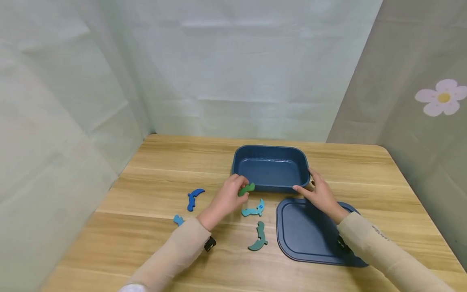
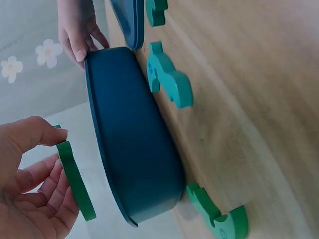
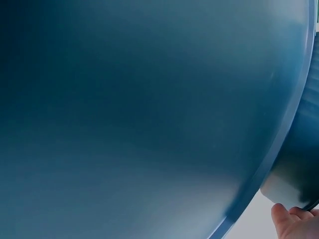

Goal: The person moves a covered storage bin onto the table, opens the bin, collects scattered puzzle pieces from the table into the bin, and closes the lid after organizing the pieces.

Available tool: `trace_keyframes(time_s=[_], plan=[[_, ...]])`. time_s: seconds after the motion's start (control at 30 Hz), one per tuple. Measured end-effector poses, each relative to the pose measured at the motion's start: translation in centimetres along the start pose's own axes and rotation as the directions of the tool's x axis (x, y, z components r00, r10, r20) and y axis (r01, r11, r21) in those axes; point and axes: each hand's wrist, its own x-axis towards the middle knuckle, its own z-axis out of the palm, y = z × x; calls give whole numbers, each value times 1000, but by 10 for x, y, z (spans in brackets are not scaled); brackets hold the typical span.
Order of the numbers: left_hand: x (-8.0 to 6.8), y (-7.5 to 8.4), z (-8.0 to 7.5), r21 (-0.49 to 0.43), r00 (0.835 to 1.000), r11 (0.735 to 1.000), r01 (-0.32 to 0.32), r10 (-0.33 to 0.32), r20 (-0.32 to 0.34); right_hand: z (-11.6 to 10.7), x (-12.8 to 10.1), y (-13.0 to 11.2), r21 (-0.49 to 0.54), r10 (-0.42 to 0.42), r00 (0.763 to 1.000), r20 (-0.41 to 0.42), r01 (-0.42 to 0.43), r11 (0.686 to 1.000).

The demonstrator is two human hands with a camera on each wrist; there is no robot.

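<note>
A flat green puzzle piece is pinched between thumb and curled fingers of the left hand, just at the near rim of the dark blue box. The box's right near corner is gripped by the right hand, thumb on the wall. Box: smooth, rounded-rectangular plastic. Its matching lid lies flat nearby. Teal, dark green and blue pieces are scattered on the wooden table.
</note>
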Motion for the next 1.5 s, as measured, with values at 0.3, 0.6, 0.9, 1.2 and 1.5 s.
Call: trace_keyframes(time_s=[0.3,0.6,0.9,1.2,1.5], plan=[[15,0,3,-42,1000,999,20,-21,-21,-3,-3,4,33,-2,1000,18,1,999],[38,2,5,-15,999,999,-32,31,-38,-8,2,4,114,-31,999,9,30,993],[47,-2,8,-6,1000,1000,-22,22,-10,-7,1,5,126,-34,999,6,33,992],[58,-3,15,-6,1000,1000,5,-4,21,-10,-6,6,155,-23,1000,-3,23,988],[66,-9,24,-24,996,996,80,-79,51,-6,-9,5,187,-18,1000,6,16,982]])
